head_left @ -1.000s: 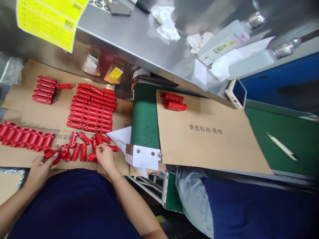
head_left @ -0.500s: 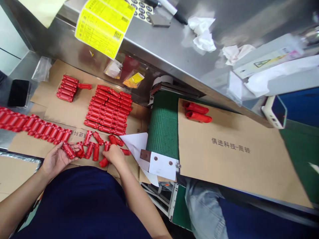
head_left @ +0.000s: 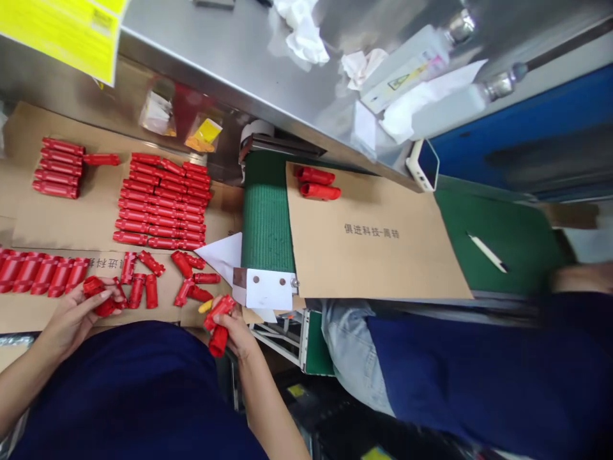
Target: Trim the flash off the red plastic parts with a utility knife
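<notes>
At the lower left, my left hand [head_left: 71,319] is closed on red tubular parts [head_left: 98,297], tilted between thumb and fingers. My right hand [head_left: 234,326], right of it, grips red tubular parts [head_left: 221,314]; a yellow tip shows beside its fingers. Loose red parts [head_left: 151,291] lie on the cardboard [head_left: 96,217] between both hands. Behind them stands a block of red parts in tidy rows [head_left: 163,214], with a smaller stack [head_left: 57,169] to its left. A slanted row of red parts [head_left: 43,273] extends to the left edge.
A green conveyor [head_left: 265,217] carries a cardboard sheet [head_left: 383,255] with two red parts [head_left: 318,183] on it. A metal shelf [head_left: 249,64] overhangs the back, holding crumpled tissue [head_left: 306,38] and bottles [head_left: 407,67]. A person in dark blue [head_left: 469,377] is at the right; a pen [head_left: 488,252] lies on green.
The view has shifted right. My right hand has lifted red parts from the loose group and moved toward my body. My left hand now holds its red parts differently, turned end-on.
</notes>
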Demonstrator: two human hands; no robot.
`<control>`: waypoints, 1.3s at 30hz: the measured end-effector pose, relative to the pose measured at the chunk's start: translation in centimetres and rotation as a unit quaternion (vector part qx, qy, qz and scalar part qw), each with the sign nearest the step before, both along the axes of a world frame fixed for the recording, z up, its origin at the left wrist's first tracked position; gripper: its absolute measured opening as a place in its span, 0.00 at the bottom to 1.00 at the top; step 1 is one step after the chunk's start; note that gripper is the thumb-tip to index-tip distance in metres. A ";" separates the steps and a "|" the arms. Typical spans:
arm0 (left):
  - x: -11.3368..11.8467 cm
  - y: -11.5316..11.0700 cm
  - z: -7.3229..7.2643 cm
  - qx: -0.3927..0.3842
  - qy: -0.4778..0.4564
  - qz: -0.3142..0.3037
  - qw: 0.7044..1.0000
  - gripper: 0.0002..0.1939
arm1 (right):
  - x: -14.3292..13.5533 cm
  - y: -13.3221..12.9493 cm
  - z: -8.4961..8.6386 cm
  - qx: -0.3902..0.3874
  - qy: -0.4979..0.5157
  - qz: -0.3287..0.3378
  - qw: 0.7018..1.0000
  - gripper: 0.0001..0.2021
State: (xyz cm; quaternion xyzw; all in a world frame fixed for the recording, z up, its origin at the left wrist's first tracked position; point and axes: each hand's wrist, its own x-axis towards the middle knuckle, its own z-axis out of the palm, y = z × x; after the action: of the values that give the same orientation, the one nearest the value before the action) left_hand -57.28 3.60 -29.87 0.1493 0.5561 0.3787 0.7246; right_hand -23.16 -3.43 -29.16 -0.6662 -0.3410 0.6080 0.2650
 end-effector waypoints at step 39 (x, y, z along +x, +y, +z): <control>11.7 4.7 -1.5 0.156 0.416 -0.400 0.801 0.18 | -1.0 -1.6 0.1 0.038 -0.411 0.188 0.891 0.13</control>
State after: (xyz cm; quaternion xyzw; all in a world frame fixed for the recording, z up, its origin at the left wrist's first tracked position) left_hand -45.55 8.33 -31.32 0.6127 0.6285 0.0377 0.4775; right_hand -24.18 -5.07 -29.07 -0.7694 -0.5612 0.3050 0.0068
